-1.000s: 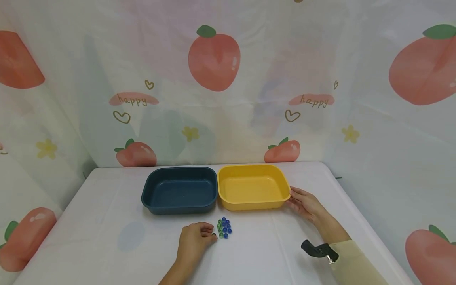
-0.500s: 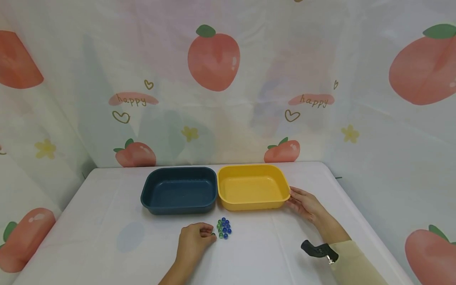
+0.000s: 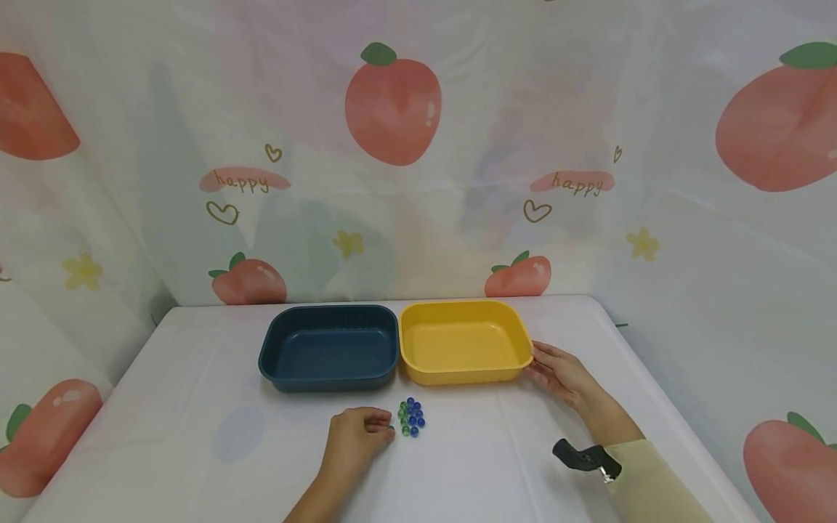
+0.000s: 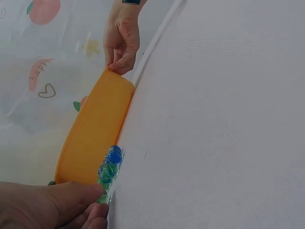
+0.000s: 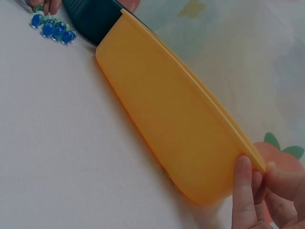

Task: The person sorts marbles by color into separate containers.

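Blue and green glass marbles [image 3: 413,420] lie in a small cluster on the white-covered table, in front of two plastic basins. My left hand [image 3: 356,439] is just left of the cluster, its thumb and fingertips pinching a green marble [image 5: 39,8] that the fingers partly hide. On the far right, my right hand [image 3: 561,374] grips the yellow basin [image 3: 467,378] by its right end. In the right wrist view the thumb is at the rim and a finger [image 5: 243,186] lies along the outer wall. No marbles show inside the yellow basin.
A dark blue basin [image 3: 327,383] stands against the yellow basin's left side. Behind the table [image 3: 471,465] hangs a curtain [image 3: 458,240] printed with peaches, which also runs along both sides. A black strap [image 3: 587,459] is on the right wrist.
My left hand has shifted very slightly left, away from the cluster, with the green marble. The right hand, the basins and the other marbles stay in place.
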Available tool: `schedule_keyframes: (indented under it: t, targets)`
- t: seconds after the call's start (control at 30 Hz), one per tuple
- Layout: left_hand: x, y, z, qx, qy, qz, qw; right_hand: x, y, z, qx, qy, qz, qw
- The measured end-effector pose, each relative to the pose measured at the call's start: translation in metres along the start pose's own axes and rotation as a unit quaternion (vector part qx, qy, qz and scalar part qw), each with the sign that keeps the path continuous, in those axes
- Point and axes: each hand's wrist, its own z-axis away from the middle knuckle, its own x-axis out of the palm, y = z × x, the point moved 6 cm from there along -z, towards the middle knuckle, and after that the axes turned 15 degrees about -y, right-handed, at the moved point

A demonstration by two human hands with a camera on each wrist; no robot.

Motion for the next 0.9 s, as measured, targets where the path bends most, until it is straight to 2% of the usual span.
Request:
schedule_keyframes:
  t: [0.23,0.47,0.63,0.9]
  targets:
    - [-0.003,-0.001,-0.001,0.001,-0.012,0.007,0.9999,-0.001,0.000,0.000,0.000,-0.004,-0.010,0.9999]
    - [-0.007,-0.008,-0.003,-0.028,-0.040,0.051,0.9975,0.000,0.000,0.000,-0.001,-0.007,-0.009,0.9999]
    - [-0.009,-0.011,-0.004,-0.047,-0.053,0.063,0.9955,0.001,-0.001,0.000,-0.008,-0.017,-0.012,0.9997]
    - [-0.008,-0.012,-0.006,-0.043,-0.070,0.134,0.9875,0.001,0.000,0.000,-0.004,-0.008,-0.011,0.9999]
